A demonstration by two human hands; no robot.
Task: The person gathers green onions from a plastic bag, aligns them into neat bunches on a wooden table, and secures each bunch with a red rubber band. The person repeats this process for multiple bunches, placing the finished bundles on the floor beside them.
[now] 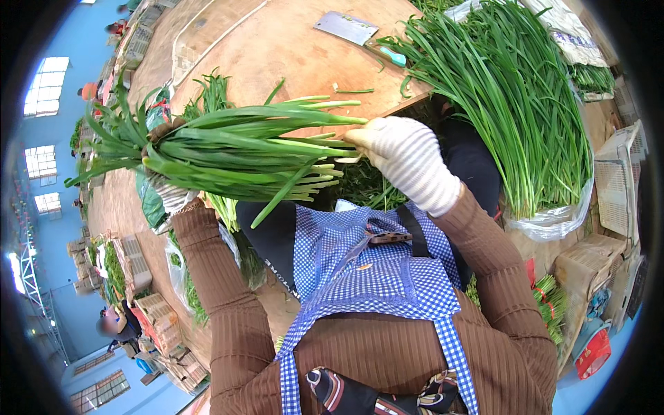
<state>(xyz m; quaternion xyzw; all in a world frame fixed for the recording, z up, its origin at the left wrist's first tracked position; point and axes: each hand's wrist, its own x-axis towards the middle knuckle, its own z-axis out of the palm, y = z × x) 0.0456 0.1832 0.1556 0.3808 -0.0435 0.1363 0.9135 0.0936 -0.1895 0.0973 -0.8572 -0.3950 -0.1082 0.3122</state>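
Note:
My left hand (170, 195), in a striped glove with bare fingertips, is wrapped around the leafy part of a bunch of garlic chives (238, 150). The bunch lies sideways above my lap, its pale stem ends pointing right. At those ends, the thumb and fingers of my right hand (407, 158), also in a striped glove, pinch a few stems. Beyond the bunch, a cleaver (346, 28) with a light blue handle end rests on a wooden board (259, 57). Cut scraps (355, 91) are scattered near the board's front edge.
To my right, a large heap of chives (513, 104) sits on clear plastic sheeting (557, 225). Plastic crates (617, 181) stand beyond it. Loose greens (363, 184) lie between my knees. A phone (390, 238) is in my apron (353, 275). Another person (122, 324) is far left.

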